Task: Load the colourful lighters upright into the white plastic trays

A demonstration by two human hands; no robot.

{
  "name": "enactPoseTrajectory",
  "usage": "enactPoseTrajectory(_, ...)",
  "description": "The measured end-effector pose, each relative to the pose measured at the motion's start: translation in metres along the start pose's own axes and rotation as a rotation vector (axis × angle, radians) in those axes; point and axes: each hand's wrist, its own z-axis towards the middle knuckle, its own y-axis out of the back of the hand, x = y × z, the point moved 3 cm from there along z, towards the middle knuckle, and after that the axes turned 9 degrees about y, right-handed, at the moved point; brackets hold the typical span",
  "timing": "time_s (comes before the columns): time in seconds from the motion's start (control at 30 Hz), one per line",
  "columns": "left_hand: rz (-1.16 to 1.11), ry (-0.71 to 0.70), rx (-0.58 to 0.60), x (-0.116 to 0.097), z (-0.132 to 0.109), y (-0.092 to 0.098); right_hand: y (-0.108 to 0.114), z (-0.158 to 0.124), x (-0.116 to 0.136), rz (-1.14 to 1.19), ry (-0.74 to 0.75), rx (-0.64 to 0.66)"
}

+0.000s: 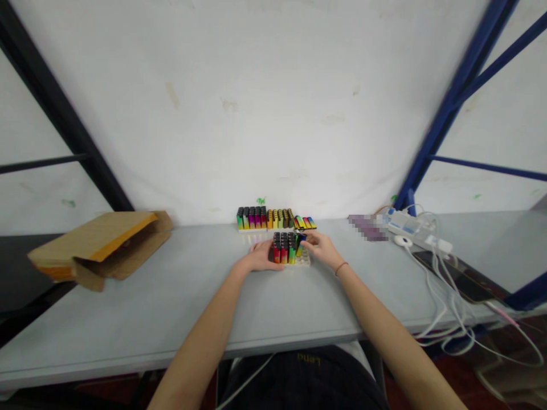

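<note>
A white tray partly filled with upright coloured lighters stands on the grey table in front of me. My left hand rests against the tray's left side, fingers curled on it. My right hand pinches one lighter at the tray's right end, over its free slots. Behind it, a second tray of lighters stands by the wall, with a few loose lighters lying at its right.
An open cardboard box lies on its side at the table's left. At the right are a power strip, white cables and a dark phone. Blue and black rack frames flank the table.
</note>
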Motion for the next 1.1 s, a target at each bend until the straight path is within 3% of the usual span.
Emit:
enactPoseTrajectory(0.43, 0.012, 0.006, 0.013, -0.003, -0.004, 0.004, 0.004, 0.001, 0.017, -0.156, 0.067, -0.027)
enactPoseTrajectory(0.87, 0.042, -0.001, -0.006, -0.003, -0.003, 0.003, -0.002, -0.002, 0.016, -0.195, 0.178, -0.011)
enactPoseTrajectory(1.1, 0.033, 0.007, -0.001, -0.004, -0.004, 0.005, -0.001, -0.001, 0.016, -0.194, 0.14, -0.024)
